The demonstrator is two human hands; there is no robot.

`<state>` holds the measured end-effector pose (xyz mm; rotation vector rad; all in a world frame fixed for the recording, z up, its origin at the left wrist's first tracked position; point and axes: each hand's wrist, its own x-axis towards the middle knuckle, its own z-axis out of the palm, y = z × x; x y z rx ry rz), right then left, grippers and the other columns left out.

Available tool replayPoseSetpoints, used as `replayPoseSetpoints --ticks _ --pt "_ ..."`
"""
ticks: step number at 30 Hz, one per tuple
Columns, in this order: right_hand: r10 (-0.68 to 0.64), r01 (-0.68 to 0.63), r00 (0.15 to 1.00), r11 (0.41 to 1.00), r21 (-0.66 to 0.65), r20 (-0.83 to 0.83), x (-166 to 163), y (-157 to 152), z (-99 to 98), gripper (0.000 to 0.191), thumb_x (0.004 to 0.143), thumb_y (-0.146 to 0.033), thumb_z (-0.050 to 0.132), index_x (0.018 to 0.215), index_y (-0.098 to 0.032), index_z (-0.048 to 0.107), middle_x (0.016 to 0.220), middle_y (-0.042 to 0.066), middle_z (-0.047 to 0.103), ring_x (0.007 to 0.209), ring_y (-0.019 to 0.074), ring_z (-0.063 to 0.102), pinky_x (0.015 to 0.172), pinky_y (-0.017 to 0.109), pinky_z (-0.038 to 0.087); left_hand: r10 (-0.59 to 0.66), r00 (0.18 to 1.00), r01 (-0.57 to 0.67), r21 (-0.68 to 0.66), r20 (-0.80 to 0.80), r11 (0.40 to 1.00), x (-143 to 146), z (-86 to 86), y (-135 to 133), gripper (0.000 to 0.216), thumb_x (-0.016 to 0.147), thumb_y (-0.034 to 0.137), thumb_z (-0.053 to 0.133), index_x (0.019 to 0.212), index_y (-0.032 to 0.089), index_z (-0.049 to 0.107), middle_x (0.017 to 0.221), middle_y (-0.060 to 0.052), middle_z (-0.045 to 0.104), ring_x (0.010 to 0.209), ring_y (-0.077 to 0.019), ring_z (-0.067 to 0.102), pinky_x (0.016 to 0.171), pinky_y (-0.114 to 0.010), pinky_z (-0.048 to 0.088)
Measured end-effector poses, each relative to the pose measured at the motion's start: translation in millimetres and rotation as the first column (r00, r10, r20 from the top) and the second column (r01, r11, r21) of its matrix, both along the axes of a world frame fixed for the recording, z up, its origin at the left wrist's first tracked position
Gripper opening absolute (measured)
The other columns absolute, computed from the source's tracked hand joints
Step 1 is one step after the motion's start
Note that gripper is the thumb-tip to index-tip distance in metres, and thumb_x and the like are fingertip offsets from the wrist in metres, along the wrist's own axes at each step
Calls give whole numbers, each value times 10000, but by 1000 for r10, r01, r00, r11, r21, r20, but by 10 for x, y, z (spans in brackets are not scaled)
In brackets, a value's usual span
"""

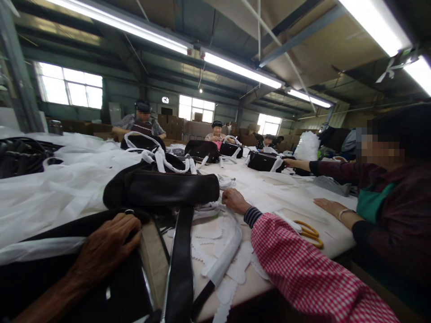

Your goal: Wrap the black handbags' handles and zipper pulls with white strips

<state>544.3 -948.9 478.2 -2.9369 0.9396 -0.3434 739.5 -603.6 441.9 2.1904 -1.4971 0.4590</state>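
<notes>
Long black leather-look bag [171,187] is lying crosswise, R end just beside R hand [236,200], L end just beyond L hand [112,235] (fingers bent on both, can't tell if gripping tbh).

1. I log three bright windows [69,86] along the grey-green far wall [116,96].
2. Wall clock [165,100] between the left and middle windows; cardboard boxes [173,121] stacked below.
3. Overhead, I see long lit tube lights [242,68] under a steel-beamed roof [218,27].
</notes>
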Motion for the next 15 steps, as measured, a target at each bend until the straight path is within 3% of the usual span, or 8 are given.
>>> replayPoseSetpoints --ticks 5,8,11,15 --pt "-134 139 989 985 -98 61 -313 -238 129 292 886 -112 524 1076 -123 745 1106 181 735 1055 276 673 895 328 458 11 999 -14 58 42 998 -16 18 -2 230 918 329 435 799 208 590 859 -61 631 828 -242 590 778 -395 428" --pt "-196 204 977 973 -105 84 -582 -415 273 328 921 -123 455 1103 -88 726 1054 179 739 999 257 684 860 319 471 15 999 -18 57 51 998 -20 20 -6 241 926 331 420 798 207 582 858 -63 622 829 -239 587 780 -395 430" --pt "-139 141 990 989 -55 37 -736 -442 303 299 936 -182 473 1031 -128 752 931 87 756 858 187 690 762 248 481 18 998 -22 65 55 998 -14 7 -7 242 925 328 412 806 204 583 864 -66 617 824 -239 584 777 -400 431" --pt "-27 26 998 999 -34 -54 -655 -231 90 203 887 -211 588 937 -214 785 937 33 751 904 184 668 769 238 470 9 998 -14 75 65 997 9 -17 -4 235 930 324 416 819 202 584 880 -67 615 851 -246 585 788 -410 426"
